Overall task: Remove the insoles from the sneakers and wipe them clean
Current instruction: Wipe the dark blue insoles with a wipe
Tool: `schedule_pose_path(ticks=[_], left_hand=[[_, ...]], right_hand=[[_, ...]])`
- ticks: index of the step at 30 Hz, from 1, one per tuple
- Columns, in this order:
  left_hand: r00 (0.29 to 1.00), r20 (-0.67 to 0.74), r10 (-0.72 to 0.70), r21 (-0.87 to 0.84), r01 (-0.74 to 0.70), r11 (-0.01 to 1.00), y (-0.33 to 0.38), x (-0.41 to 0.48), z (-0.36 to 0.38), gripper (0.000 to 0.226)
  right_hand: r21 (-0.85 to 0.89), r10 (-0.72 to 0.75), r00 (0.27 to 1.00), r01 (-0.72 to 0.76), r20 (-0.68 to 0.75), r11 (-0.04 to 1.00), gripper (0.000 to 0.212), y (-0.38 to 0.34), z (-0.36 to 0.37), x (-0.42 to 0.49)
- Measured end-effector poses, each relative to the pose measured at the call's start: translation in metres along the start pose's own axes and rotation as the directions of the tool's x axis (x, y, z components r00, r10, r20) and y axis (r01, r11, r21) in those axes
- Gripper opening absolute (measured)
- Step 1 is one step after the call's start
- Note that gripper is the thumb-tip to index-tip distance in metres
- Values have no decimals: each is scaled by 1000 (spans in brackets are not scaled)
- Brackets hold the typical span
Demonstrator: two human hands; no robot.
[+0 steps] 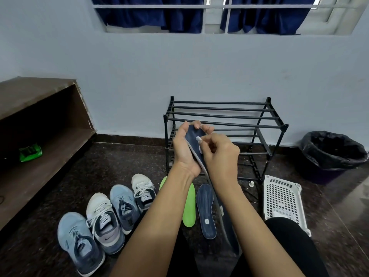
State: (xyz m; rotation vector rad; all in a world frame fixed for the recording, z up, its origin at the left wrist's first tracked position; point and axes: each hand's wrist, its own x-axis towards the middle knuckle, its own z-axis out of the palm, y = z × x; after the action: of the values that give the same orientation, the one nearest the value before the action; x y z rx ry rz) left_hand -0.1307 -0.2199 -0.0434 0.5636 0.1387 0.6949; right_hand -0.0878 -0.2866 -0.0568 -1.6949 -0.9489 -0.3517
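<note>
My left hand [182, 148] grips a dark blue insole [194, 134] upright in front of the rack, fingers curled over its top edge. My right hand [218, 154] pinches a small white wipe [199, 139] against the insole's face. On the floor below lie a green insole [189, 206], a dark blue insole [206, 211] and another dark insole [227, 226] partly hidden by my right forearm. Several sneakers stand in a row at the left: two light blue ones [79, 242] [123, 206] and two white ones [104, 222] [142, 191].
A black metal shoe rack [223, 116] stands against the wall behind my hands. A white plastic basket [283, 200] lies to its right, and a bin with a black liner [331, 152] beyond. A brown wooden shelf [40, 116] at the left holds a green packet [30, 151].
</note>
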Motion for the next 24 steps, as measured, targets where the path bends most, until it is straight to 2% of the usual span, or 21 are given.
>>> schedule_pose_path(ticks=[3,6,8,11,14,18,24], left_hand=[[1000,4,-11,34,11,999,-4,-2,3,34],[999,-16,-29,39,29,999,-3,-2,3,46],[998,-46,-36,20,37,999,0,1,1,49],[996,-83,-23,-40,20,999,6,8,-3,51],[995,-87,-39,-95,31,995,10,12,-4,52],[994,-101,-33,-95,24,995,8,9,0,51],[992,-112,-64,-46,59,997,-2,0,4,48]], right_hand=[[-111,-57,997,52,-48,992,7,1,2,2],[-111,-54,997,48,-49,993,6,1,-1,5],[-37,5,1000,-4,28,999,4,-3,-5,4],[54,113,967,-128,229,990,3,-12,-15,1],[91,125,943,-160,307,983,4,-16,-22,-3],[119,128,965,-158,227,980,2,-15,-20,-4],[65,36,999,-38,27,997,2,-5,-3,0]])
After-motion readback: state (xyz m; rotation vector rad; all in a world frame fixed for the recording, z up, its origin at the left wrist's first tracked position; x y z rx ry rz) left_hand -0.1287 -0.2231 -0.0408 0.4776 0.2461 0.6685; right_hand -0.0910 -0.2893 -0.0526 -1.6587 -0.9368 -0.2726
